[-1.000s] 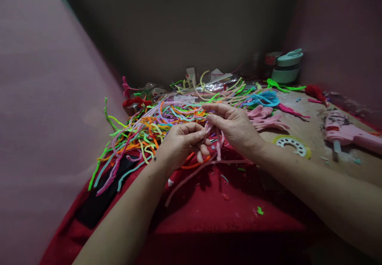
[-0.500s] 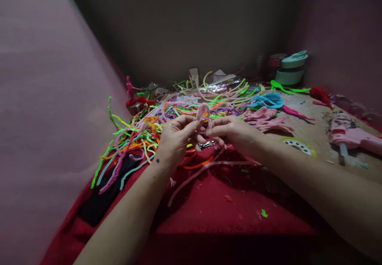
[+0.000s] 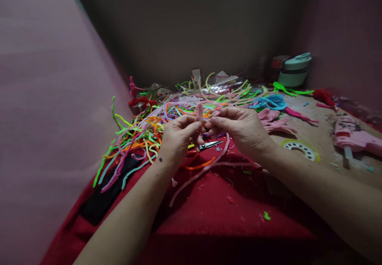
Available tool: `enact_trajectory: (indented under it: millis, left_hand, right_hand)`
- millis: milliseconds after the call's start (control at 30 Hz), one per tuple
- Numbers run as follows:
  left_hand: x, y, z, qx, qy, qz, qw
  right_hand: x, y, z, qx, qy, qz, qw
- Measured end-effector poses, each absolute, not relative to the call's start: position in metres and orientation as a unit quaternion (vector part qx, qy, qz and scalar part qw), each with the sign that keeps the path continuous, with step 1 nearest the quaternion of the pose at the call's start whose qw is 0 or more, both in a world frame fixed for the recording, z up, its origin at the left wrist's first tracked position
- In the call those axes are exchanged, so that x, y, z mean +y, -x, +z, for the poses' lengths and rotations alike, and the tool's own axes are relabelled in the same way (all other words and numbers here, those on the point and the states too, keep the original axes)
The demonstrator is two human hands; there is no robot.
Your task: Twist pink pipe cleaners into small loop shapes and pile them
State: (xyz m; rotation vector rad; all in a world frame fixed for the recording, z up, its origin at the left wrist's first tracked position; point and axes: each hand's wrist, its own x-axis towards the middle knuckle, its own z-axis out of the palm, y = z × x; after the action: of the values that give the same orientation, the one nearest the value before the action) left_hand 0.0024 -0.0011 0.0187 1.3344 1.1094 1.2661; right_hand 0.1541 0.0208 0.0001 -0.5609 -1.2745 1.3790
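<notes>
Between my hands is a pink pipe cleaner, bent into a narrow upright loop with another curve running right. My left hand pinches it at the base of the loop between thumb and forefinger. My right hand is closed on the same pipe cleaner just to the right, its fingertips close to the left ones. Below the hands, scissors lie on the red cloth, blades pointing right, handles partly hidden. Loose pink pipe cleaners cross on the cloth in front.
A heap of many-coloured pipe cleaners spreads behind and left. To the right are bundled pink pipe cleaners, a white-and-yellow tape roll and a pink glue gun. A mint-green container stands at the back; a black item lies left.
My right hand has turned and risen slightly, bringing a second curve of the pink pipe cleaner out beside the loop. More of the scissors shows. The left hand keeps its pinch.
</notes>
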Motion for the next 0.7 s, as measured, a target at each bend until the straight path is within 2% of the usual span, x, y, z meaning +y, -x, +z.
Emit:
enact_trajectory:
  millis: [233, 467, 700]
  left_hand:
    - [-0.005, -0.008, 0.019, 0.442, -0.552, 0.501, 0.499]
    - [-0.008, -0.012, 0.018, 0.455, -0.557, 0.495, 0.487]
    - [-0.010, -0.017, 0.018, 0.471, -0.583, 0.511, 0.420]
  right_hand:
    - [0.014, -0.152, 0.002, -0.580, 0.271, 0.491, 0.591]
    - [0.016, -0.151, -0.004, -0.646, 0.279, 0.407, 0.582]
    - [0.015, -0.152, -0.008, -0.727, 0.326, 0.171, 0.580]
